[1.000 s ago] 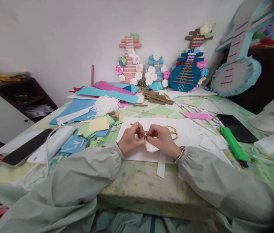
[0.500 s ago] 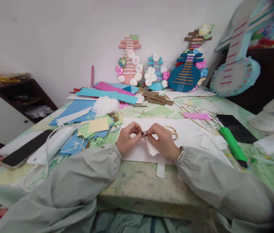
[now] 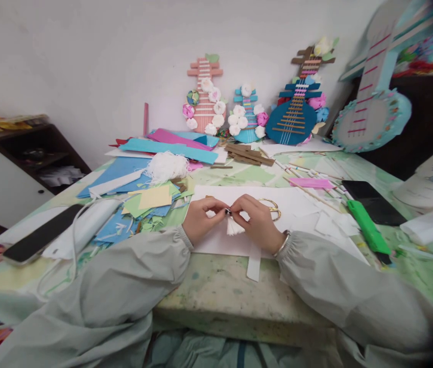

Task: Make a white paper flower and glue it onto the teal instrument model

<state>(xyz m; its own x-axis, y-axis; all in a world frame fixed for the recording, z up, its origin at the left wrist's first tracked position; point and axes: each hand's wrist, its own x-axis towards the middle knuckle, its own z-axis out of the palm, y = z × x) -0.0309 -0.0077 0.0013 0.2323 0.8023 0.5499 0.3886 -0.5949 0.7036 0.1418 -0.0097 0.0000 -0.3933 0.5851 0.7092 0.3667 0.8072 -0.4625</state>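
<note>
Between my two hands a small white gathered paper piece (image 3: 234,227) hangs, its lower end flared out like a skirt. My left hand (image 3: 202,219) pinches its narrow top from the left, thumb against fingertips. From the right, my right hand (image 3: 255,221) pinches the same top, so the fingertips of both hands nearly meet there. Beneath them lies a white paper sheet (image 3: 212,246). Scissors with gold handles (image 3: 275,210) rest just behind my right hand, their blades hidden. A white paper strip (image 3: 254,266) sticks out over the table's front edge below my right wrist.
To the left are coloured paper scraps (image 3: 155,198), a ball of white string (image 3: 168,167) and a phone (image 3: 42,232). Brown strips (image 3: 249,154) lie behind. A green glue gun or cutter-like tool (image 3: 368,226) and another phone (image 3: 373,202) lie right. Paper lutes (image 3: 293,120) lean on the wall.
The white paper piece has turned between my fingertips; its flared end, which slanted down to the right, now hangs more straight down. Both hands stay in nearly the same place.
</note>
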